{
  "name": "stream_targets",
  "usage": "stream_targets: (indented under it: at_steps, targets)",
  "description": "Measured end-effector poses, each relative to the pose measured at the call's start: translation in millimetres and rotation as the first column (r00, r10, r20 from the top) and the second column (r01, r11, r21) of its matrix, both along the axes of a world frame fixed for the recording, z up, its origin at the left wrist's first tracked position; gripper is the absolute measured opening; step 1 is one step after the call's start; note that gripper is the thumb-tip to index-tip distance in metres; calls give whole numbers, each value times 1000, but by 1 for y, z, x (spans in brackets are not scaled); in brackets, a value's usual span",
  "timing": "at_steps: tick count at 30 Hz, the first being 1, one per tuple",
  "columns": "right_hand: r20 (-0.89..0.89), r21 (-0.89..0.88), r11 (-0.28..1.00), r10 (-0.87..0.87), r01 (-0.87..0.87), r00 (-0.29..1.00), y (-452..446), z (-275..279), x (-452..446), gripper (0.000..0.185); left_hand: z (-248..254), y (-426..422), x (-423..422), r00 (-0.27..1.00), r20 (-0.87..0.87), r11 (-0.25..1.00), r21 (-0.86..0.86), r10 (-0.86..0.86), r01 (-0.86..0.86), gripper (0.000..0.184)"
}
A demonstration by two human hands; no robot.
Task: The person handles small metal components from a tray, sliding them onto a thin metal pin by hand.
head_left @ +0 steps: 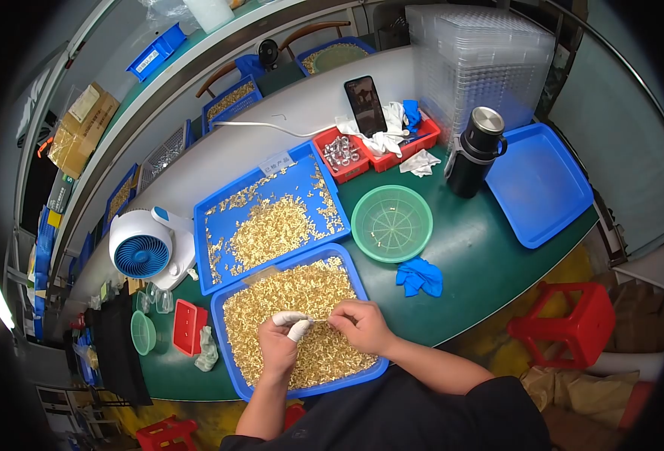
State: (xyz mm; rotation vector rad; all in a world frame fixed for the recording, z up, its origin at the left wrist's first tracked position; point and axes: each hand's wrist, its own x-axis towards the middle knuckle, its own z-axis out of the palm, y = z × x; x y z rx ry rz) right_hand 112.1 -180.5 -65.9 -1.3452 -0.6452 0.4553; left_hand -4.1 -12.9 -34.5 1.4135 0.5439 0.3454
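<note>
Over the near blue tray (220,331), heaped with small gold-coloured metal parts (272,301), both my hands meet near the middle. My left hand (280,342) wears white coverings on its thumb and a finger, which pinch one end of a small thin piece (319,321). The fingertips of my right hand (360,325) are closed on the other end. Just beyond lies a larger blue tray (213,214) with a looser spread of the same gold parts. To its right, a green round sieve (392,223) holds a few tiny pieces.
A blue glove (420,277) lies below the sieve. Behind stand red bins (401,155), a phone (365,105), a black flask (475,154) and stacked clear trays (482,64). An empty blue tray (538,184) is at right, a white fan (148,248) at left, a red stool (565,323) lower right.
</note>
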Motion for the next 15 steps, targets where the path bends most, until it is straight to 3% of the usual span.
stream_targets:
  at_steps: [6, 15]
  targets:
    - [4, 10, 1000, -4, 4, 1000, 1, -2, 0, 12, 2, -6, 3, 1000, -18, 991, 131, 12, -10, 14]
    - [4, 14, 1000, -1, 1, 1000, 0, -2, 0, 12, -1, -4, 0, 1000, 13, 1000, -4, 19, -19, 12]
